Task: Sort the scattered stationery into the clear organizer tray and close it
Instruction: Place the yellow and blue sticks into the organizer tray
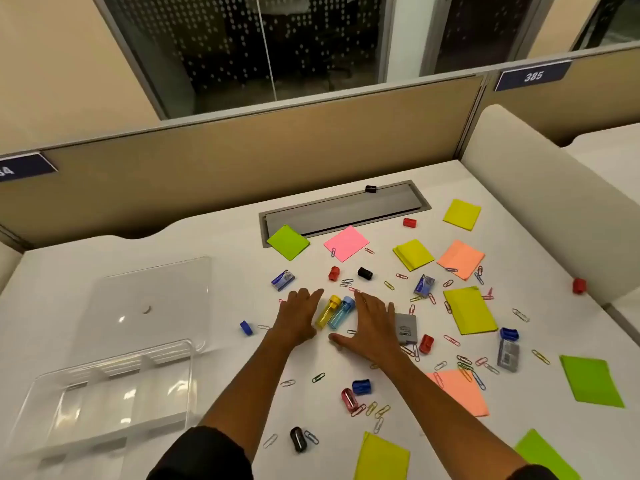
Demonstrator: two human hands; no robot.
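White desk (207, 237), tan partition (242, 150), dark window (277, 46)

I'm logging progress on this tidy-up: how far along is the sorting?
Barely begun. The clear organizer tray looks empty, its lid off beside it. The left hand and right hand flank the yellow tube and blue tube. Sticky notes, clips and sharpeners remain scattered.

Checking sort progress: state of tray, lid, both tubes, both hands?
organizer tray: open, compartments look empty
lid: off, flat on table behind the tray
yellow tube: lying on its side between the hands
blue tube: lying beside yellow tube, touching it
left hand: open, flat on table
right hand: open, fingers spread on table
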